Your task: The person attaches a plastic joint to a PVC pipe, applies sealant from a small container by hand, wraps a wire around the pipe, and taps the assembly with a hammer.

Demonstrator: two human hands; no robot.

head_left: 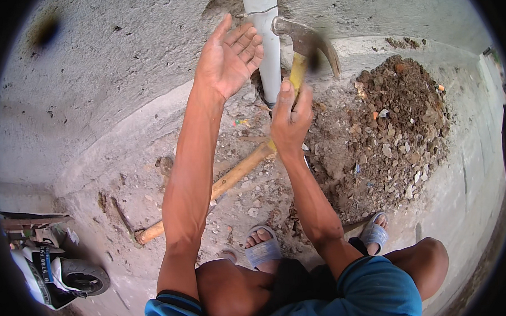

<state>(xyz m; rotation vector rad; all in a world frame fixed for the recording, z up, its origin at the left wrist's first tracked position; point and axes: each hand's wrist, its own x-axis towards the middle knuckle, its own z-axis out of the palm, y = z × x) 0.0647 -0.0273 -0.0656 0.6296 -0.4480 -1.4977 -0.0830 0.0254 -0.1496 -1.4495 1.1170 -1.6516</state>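
Note:
My right hand [292,117] is wrapped round the yellow handle of a claw hammer [298,67], whose dark metal head is raised beside the pipe, claw to the right. A dark blur covers part of the head. To the left, my left hand [231,61] is held up with its palm showing and fingers stretched, holding nothing. Between the two hands, a pale grey pipe [270,74] runs down the wall into the ground. Below them lies a long-handled digging tool [231,178] with a wooden handle and a thin metal head at its lower left end.
A heap of soil and rubble [405,136] lies to the right against the wall [121,68]. Small stones are strewn around my sandalled feet [263,248]. A parked motorbike [56,273] stands at the lower left. A thin wire [262,11] crosses the pipe near the top.

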